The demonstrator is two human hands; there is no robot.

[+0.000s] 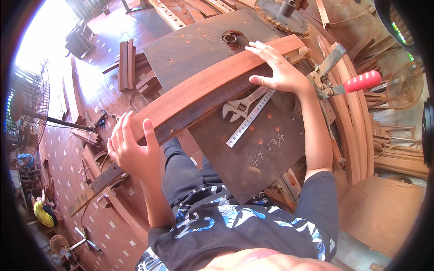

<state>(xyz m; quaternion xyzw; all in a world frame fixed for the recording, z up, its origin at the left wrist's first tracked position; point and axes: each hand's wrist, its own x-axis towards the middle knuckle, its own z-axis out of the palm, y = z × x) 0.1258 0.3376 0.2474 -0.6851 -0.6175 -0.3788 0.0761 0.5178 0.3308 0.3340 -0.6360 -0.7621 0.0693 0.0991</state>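
A long, slightly curved reddish wooden beam lies across a dark metal table plate, above a dark curved piece. My left hand is at the beam's left end, fingers stretched and thumb apart. Toward the other end, my right hand rests on the beam with its fingers spread and its thumb on the near side. Close to that hand is a toggle clamp with a red handle. An adjustable wrench and a white measuring strip lie on the plate between my arms.
A toothed circular saw blade sits at the table's far right. Long curved planks stand along the right side. A floor fan is at the left. Farther back on that side, a person in a yellow top crouches.
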